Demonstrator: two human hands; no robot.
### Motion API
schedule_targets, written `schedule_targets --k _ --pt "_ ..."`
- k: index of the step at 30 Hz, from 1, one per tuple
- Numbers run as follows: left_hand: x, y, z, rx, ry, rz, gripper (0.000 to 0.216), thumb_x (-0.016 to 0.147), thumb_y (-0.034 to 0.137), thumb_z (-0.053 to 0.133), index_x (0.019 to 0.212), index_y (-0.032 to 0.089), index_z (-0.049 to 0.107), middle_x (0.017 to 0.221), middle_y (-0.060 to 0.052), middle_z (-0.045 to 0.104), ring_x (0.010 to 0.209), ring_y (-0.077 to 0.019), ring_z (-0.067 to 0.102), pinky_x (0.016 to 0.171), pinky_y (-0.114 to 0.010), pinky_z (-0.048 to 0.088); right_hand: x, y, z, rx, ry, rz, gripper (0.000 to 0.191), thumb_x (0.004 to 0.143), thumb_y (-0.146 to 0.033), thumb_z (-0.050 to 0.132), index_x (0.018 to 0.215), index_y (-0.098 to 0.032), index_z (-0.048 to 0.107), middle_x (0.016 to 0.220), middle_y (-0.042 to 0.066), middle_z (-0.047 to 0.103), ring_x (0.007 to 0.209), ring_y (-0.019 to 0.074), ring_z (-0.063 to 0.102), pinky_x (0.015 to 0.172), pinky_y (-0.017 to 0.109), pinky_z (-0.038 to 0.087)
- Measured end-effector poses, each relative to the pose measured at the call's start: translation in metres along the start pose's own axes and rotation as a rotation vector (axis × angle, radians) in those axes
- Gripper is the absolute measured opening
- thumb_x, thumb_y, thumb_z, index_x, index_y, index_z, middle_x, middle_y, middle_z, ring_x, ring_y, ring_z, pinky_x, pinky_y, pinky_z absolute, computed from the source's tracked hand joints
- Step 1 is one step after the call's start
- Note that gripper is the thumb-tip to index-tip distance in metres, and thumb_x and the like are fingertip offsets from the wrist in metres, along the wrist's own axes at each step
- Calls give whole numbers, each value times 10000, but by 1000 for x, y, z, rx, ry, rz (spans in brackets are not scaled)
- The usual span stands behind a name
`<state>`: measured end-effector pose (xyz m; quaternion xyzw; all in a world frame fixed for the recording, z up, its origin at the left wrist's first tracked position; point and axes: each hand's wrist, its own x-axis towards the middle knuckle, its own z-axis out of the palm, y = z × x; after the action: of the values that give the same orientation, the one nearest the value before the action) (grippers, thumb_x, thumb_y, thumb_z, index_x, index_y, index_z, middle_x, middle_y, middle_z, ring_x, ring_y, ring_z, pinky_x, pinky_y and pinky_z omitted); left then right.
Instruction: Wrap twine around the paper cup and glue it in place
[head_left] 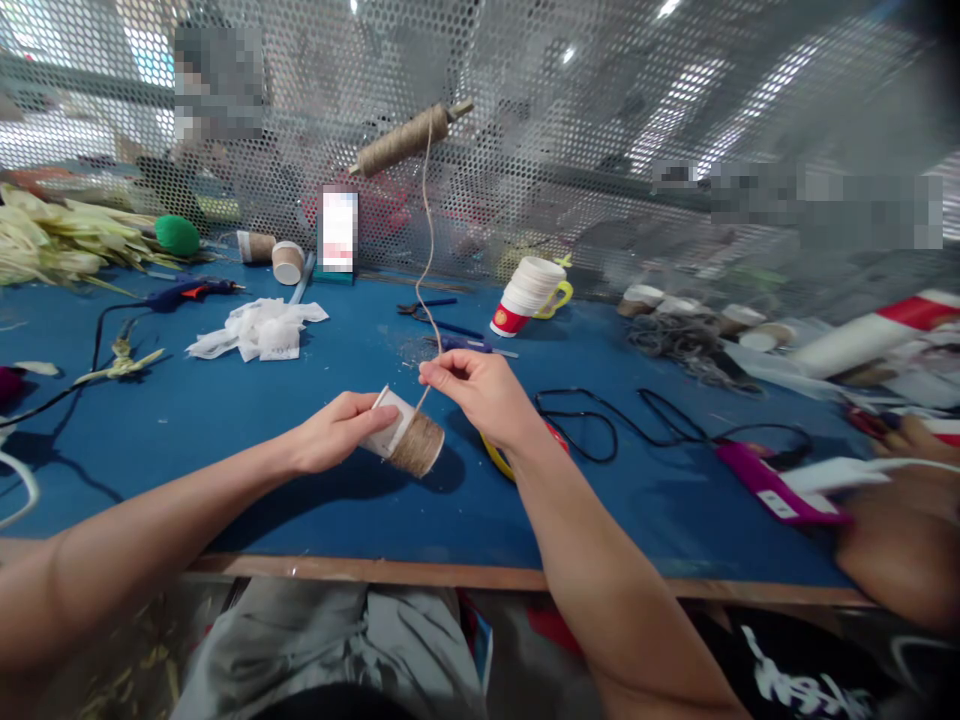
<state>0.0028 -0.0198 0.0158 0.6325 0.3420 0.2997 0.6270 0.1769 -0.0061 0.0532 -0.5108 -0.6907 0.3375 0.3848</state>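
My left hand [341, 430] grips a white paper cup [387, 424] near its rim, with the cup tilted on its side. Twine [417, 446] is wound round the lower part of the cup, and its upper band is bare. Between thumb and fingertips, my right hand [480, 390] pinches the strand of twine [427, 230] just above the cup. That strand runs up to a twine spool [401, 140] mounted on a rod in front of the mesh screen.
Left lie a glue gun [187, 290], white plastic wrap [259, 328] and twine-wrapped cups [288, 262]. Stacked paper cups [527, 292] stand behind my right hand. A purple power strip [780, 485], black cord [600, 400] and another person's hand [919, 450] are at right.
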Motion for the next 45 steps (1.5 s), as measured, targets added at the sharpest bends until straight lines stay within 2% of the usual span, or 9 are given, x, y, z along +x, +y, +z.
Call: schedule_targets --k 9,18,27,45 --pt "-3 2 2 -53 -5 11 315 736 378 467 802 84 558 680 -7 508 630 -103 418 628 -215 342 0 4 3 -30 -39 12 269 691 -406 557 661 -142 599 666 41 628 610 128 537 615 272 412" --pt "-5 2 1 16 -13 67 336 744 394 445 787 83 564 667 -6 487 615 -98 391 601 -202 337 1 9 5 -59 -100 20 323 693 -453 531 673 -135 583 633 33 582 564 115 482 564 262 384" --pt "-7 2 0 149 -1 118 362 753 418 409 730 89 558 645 -6 467 599 -101 371 589 -204 343 -1 2 6 -36 -122 73 314 673 -436 550 602 -131 553 520 -35 437 477 69 340 478 229 295" --pt "-7 -2 -2 159 -1 135 371 768 420 400 769 89 568 701 -22 496 639 -114 399 617 -207 357 1 6 9 -45 -158 71 319 681 -447 535 599 -139 550 520 -31 444 476 72 346 469 224 281"
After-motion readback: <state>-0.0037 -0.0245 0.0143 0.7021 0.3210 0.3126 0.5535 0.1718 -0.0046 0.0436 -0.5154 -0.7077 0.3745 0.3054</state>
